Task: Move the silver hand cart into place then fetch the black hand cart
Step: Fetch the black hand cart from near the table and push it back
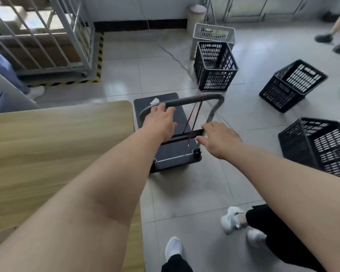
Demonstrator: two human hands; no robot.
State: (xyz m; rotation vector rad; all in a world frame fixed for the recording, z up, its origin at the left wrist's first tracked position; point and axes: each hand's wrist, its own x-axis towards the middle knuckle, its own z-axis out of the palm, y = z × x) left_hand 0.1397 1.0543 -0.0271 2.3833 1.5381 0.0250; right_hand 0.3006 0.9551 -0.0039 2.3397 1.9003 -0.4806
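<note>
Beside the wooden table [57,150], on the tiled floor [185,193], stands a hand cart [177,154] with a dark deck and a grey looped handle [194,100], a red cord [194,116] running from the handle's top bar down to the deck. The left hand [159,122] reaches to the handle's left bend with its fingers spread loosely, touching or just short of the bar, not clamped. The right hand [218,139] is at the handle's right upright, fingers apart; whether it grips the tube I cannot tell. Beyond the cart a black crate [214,65] sits upright before a grey crate [214,34]. Right of the cart two more black crates [292,85] [318,144] sit tilted. Left of the cart, past the table, is a metal cage trolley [47,36].
</note>
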